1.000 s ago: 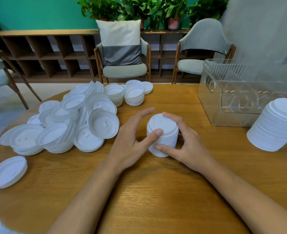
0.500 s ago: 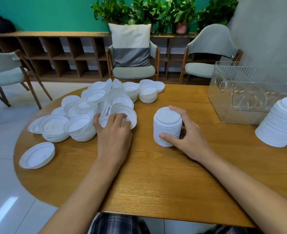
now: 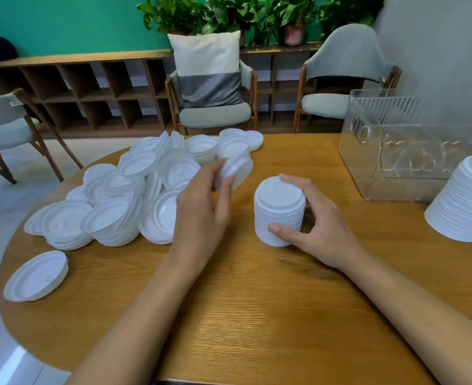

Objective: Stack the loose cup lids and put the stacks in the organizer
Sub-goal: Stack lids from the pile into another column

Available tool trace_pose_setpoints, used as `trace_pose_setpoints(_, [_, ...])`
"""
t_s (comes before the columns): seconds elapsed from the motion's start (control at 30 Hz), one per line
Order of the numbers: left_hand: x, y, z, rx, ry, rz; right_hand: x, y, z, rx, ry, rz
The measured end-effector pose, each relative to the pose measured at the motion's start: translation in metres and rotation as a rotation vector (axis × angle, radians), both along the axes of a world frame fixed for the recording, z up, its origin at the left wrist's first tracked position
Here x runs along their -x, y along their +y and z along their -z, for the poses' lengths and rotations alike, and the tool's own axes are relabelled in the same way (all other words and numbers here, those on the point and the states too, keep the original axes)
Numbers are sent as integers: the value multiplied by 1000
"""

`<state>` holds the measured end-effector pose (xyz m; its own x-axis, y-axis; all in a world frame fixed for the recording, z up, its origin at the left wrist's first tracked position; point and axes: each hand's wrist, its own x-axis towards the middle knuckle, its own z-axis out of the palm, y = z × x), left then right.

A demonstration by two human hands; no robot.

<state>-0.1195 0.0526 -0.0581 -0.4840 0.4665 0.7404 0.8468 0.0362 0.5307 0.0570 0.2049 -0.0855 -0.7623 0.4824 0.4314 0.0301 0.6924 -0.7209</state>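
A stack of white cup lids [image 3: 278,211] stands upright on the round wooden table [image 3: 257,315], and my right hand [image 3: 317,223] grips it from the right side. My left hand [image 3: 201,209] holds a single white lid [image 3: 236,169], tilted and blurred, above the table just left of the stack. A heap of loose white lids [image 3: 123,201] lies on the left half of the table. The clear plastic organizer [image 3: 401,145] stands at the right rear; nothing shows inside it.
A tall leaning stack of lids [image 3: 468,201] sits at the right edge, in front of the organizer. One lid [image 3: 37,276] lies alone near the table's left front edge. Short lid stacks [image 3: 229,144] stand at the back. Chairs [image 3: 215,107] and a low shelf are behind the table.
My left hand left the stack, reached into the loose heap, and now has lifted one lid up toward the stack. My right hand stayed on the stack.
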Motion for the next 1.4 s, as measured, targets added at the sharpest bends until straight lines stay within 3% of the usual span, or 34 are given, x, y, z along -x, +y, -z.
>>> trace_pose_setpoints(0.2, [-1, 20, -5, -139, -443, 20, 9, -2, 1, 11, 66, 62])
trace_pose_setpoints(0.33, [-3, 23, -3, -128, -574, 137, 10, 0, 0, 44, 66, 45])
trace_pose_setpoints(0.47, [-5, 23, -2, -21, -521, 250, 10, -1, -1, 23, 68, 31])
trace_pose_setpoints(0.7, [-18, 27, 7, 120, -311, 188, 9, 3, 2, -23, 86, 11])
trace_pose_setpoints(0.87, [-22, 26, 3, 168, -443, 360, 9, 1, 1, 1, 102, 11])
trace_pose_setpoints(0.97, [-26, 27, 1, 131, -479, 351, 8, 1, 0, 30, 83, 11])
trace_pose_setpoints(1.4, [-30, 35, 6, 249, -375, 367, 6, 3, 4, 56, 80, 2])
